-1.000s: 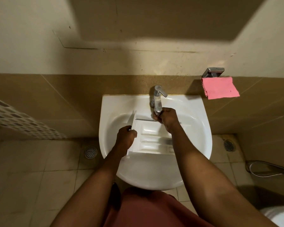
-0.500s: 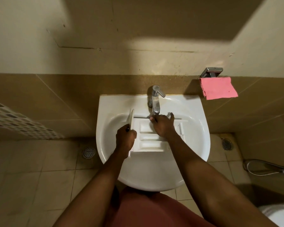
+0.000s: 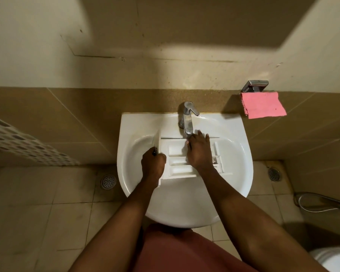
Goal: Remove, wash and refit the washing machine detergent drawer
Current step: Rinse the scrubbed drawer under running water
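The white detergent drawer (image 3: pixel 178 160) lies across the bowl of the white sink (image 3: pixel 236 154), its compartments facing up and its front panel at the left. My left hand (image 3: pixel 153 163) grips the drawer's front panel end. My right hand (image 3: pixel 198 152) rests palm down on the drawer's compartments, fingers stretched toward the spout of the chrome tap (image 3: pixel 187 118). Whether water runs from the tap is not clear.
A pink cloth (image 3: pixel 263 105) hangs from a chrome holder (image 3: pixel 254 86) on the wall at the right. Floor drains (image 3: pixel 108 181) lie left and right of the sink. A hose (image 3: pixel 322 203) and a white rim (image 3: pixel 334 259) sit at the lower right.
My right hand has come down from the tap's spout onto the drawer and flattened over the compartments. The left hand keeps its hold on the drawer's left end.
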